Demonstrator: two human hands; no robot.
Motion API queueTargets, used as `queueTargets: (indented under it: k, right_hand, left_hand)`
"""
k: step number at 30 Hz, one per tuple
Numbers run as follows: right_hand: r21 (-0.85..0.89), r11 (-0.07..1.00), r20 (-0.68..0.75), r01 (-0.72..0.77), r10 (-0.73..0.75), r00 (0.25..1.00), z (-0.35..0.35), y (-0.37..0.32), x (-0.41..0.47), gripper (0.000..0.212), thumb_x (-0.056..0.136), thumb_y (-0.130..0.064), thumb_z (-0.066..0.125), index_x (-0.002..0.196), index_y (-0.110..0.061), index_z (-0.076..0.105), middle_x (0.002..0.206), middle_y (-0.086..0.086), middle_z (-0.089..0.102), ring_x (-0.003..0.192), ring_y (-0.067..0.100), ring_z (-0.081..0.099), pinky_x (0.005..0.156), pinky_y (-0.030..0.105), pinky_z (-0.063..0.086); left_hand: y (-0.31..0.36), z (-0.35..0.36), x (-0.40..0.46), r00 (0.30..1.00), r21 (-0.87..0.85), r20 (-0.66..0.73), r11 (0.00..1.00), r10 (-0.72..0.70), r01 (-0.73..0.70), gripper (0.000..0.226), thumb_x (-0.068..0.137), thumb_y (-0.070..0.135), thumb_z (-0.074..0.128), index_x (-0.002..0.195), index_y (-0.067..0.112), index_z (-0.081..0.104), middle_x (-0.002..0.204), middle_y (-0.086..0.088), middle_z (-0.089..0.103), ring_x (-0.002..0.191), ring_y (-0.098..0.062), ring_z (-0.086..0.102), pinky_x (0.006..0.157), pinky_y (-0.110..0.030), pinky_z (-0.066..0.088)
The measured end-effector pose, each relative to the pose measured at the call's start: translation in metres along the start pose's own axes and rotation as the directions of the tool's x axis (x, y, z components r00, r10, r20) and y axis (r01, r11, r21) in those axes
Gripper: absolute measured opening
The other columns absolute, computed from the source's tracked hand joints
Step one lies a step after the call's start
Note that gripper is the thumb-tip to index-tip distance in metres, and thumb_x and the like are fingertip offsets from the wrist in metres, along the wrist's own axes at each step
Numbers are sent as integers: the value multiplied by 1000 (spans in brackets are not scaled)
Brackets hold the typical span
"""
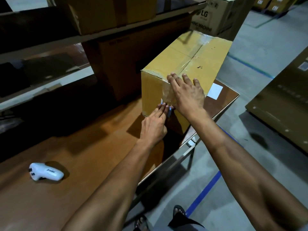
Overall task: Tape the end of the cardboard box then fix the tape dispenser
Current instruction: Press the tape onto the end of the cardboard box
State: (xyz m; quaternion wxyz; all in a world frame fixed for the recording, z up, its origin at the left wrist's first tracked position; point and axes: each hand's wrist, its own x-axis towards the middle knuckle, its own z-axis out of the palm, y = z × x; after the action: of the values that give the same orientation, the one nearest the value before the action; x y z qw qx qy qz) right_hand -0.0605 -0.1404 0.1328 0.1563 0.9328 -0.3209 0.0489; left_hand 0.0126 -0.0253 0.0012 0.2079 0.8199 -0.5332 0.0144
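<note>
A long yellow-brown cardboard box (196, 60) lies on the brown table (100, 147), its near end facing me. Clear tape (168, 95) runs along the top seam and down the near end face. My right hand (186, 92) lies flat with straight fingers over the top edge, pressing the tape onto the box. My left hand (155, 124) presses its straight fingertips against the lower end of the tape, where a small blue-white piece (170, 110) shows. No tape dispenser is visible.
A white handheld device (46, 171) lies on the table at the left. Shelves with cardboard boxes (106, 12) stand behind the table. A large LG carton (220, 15) stands beyond the box. More cartons (283, 100) sit on the floor at right.
</note>
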Motion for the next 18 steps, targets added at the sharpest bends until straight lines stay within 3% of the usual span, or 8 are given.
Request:
queueTargets:
  k: [4, 11, 14, 18]
  right_hand:
    - [-5, 1000, 1, -9, 9, 1000, 0, -1, 0, 126, 73, -41, 95, 167, -27, 12, 175, -6, 20, 159, 31, 28, 124, 57, 33]
    - [6, 1000, 3, 10, -10, 1000, 1, 1, 1, 133, 67, -50, 97, 167, -25, 12, 175, -4, 22, 158, 33, 29, 124, 57, 32]
    - [6, 1000, 7, 16, -16, 1000, 4, 1, 2, 136, 64, -51, 98, 167, -24, 13, 174, -3, 24, 157, 34, 30, 123, 58, 33]
    - [9, 1000, -5, 28, -28, 1000, 6, 2, 2, 137, 65, -52, 97, 167, -23, 11, 175, -2, 22, 158, 35, 29, 123, 58, 33]
  left_hand:
    - [5, -8, 0, 999, -26, 15, 999, -37, 37, 71, 102, 15, 56, 169, 20, 31, 173, -1, 35, 160, -19, 32, 127, -35, 30]
    - [12, 19, -26, 997, -3, 66, 999, -38, 39, 72, 105, 27, 63, 169, 22, 31, 175, 1, 32, 155, -21, 41, 114, -43, 52]
    - [6, 20, -24, 999, 19, 26, 999, -44, 43, 76, 102, 22, 67, 169, 19, 32, 173, -2, 36, 158, -22, 36, 114, -46, 53]
    - [-4, 8, -24, 995, 0, -96, 1000, 9, -9, 67, 101, 19, 67, 163, 11, 43, 167, -7, 45, 157, -22, 39, 116, -39, 48]
